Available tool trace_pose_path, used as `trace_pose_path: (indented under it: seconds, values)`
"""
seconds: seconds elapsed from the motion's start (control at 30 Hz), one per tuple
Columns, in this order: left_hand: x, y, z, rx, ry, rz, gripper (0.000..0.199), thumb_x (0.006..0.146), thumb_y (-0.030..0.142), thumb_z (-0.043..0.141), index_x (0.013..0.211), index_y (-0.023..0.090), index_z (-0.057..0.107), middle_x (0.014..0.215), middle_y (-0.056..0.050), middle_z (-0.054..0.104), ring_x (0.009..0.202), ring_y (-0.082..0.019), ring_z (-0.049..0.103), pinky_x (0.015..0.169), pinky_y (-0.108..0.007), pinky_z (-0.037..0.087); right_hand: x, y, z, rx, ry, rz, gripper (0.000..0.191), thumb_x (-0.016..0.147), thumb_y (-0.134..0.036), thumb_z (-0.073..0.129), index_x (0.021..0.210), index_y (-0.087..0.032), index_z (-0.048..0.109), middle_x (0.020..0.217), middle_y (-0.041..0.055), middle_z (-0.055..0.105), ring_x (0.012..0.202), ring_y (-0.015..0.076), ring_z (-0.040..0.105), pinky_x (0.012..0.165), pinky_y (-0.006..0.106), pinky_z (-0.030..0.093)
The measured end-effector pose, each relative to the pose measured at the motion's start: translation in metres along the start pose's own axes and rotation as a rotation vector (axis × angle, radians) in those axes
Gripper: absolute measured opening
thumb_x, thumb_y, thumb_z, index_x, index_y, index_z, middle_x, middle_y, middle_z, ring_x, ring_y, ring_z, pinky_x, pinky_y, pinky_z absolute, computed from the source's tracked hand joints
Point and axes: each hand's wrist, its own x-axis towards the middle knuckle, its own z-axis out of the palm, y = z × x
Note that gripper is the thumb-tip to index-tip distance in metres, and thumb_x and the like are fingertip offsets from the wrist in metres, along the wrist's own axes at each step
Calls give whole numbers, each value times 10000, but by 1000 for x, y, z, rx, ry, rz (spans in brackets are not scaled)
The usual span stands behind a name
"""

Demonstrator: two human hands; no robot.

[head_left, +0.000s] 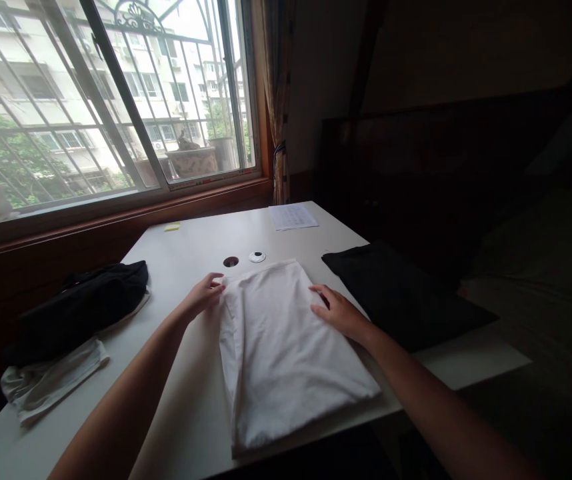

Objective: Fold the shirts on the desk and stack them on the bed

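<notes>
Bare forearms (429,390), nearest in the head view, lead to a folded white cloth (286,347) flat on the table (181,380), probably light, limp, best held by corners. Its long axis runs away, leaning left. The right hand (340,313), grip apart, touches its right edge; whether the left hand (205,297) pinches the far-left corner, I cannot tell.

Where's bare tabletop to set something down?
Far tabletop, between the yellow note and the paper, behind the round hole. Also the strip between the black pile and left forearm. Crowded: right side, where white cloth, right hand and dark cloth sit close.
</notes>
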Motion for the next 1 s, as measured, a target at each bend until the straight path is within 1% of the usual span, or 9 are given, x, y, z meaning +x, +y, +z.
trace_pose_path:
  seconds: [0.17, 0.33, 0.43, 0.53, 0.6, 0.7, 0.8, 0.9, 1.0]
  values:
    - [26, 6, 4, 142, 127, -21, 493, 824, 246, 628, 1309, 163, 606, 1067, -113, 722, 879, -221, 679, 770, -318, 523, -3, -3, -1, -10, -3, -11, 508, 914, -304, 601, 1413, -228, 552, 1415, 119, 610, 1305, 272, 578, 1117, 430, 447]
    - [36, 5, 7, 291, 205, 15, 433, 848, 238, 631, 1277, 176, 633, 1004, -93, 717, 922, -245, 681, 838, -342, 519, -5, -1, 0, -43, 11, -92, 464, 934, -301, 580, 1394, -243, 565, 1415, 98, 618, 1342, 264, 548, 1162, 441, 409]
    - [36, 7, 12, 388, 254, 91, 423, 882, 237, 604, 1297, 164, 635, 1174, -150, 667, 1094, -295, 653, 992, -426, 494, -5, 1, 1, -80, 15, -118, 451, 950, -314, 570, 1397, -254, 563, 1389, 94, 621, 1325, 269, 555, 1149, 446, 426]
    - [29, 17, 22, 475, 278, 209, 469, 913, 209, 547, 1374, 140, 605, 1429, -216, 534, 1343, -373, 508, 1138, -534, 391, -6, 1, 2, -139, 25, -121, 437, 963, -315, 556, 1398, -274, 568, 1352, 90, 621, 1291, 273, 572, 1121, 435, 454]
    - [22, 28, 35, 510, 225, 308, 459, 944, 233, 534, 1392, 168, 612, 1513, -181, 505, 1445, -365, 417, 1200, -530, 334, -7, 0, 3, -198, 50, -129, 429, 973, -297, 537, 1399, -261, 577, 1318, 107, 622, 1252, 282, 585, 1101, 441, 470]
    - [7, 41, 62, 586, 51, 514, 474, 1017, 382, 496, 1459, 229, 572, 1601, -109, 472, 1553, -334, 289, 1266, -553, 230, -9, -2, 4, -304, 116, -153, 432, 978, -269, 522, 1402, -239, 596, 1325, 149, 610, 1189, 313, 592, 1058, 496, 493]
    - [-5, 44, 87, 675, -125, 653, 563, 1061, 513, 379, 1548, 246, 473, 1668, -104, 381, 1591, -342, 201, 1270, -623, 151, -10, -4, 6, -373, 139, -184, 453, 1009, -295, 488, 1451, -254, 579, 1535, 147, 496, 1290, 345, 532, 1083, 543, 460]
    - [-4, 38, 95, 700, -200, 614, 611, 1064, 572, 317, 1580, 264, 428, 1689, -95, 329, 1593, -331, 200, 1272, -614, 134, -12, -5, 8, -391, 31, -233, 481, 1060, -391, 416, 1518, -295, 527, 1667, 79, 371, 1475, 343, 381, 1186, 559, 348]
    - [9, 26, 84, 675, -182, 510, 609, 1063, 571, 317, 1597, 290, 393, 1704, -62, 285, 1600, -308, 180, 1278, -602, 92, -14, -5, 11, -395, -72, -229, 524, 1081, -479, 348, 1561, -313, 478, 1696, 43, 328, 1556, 326, 270, 1250, 558, 235]
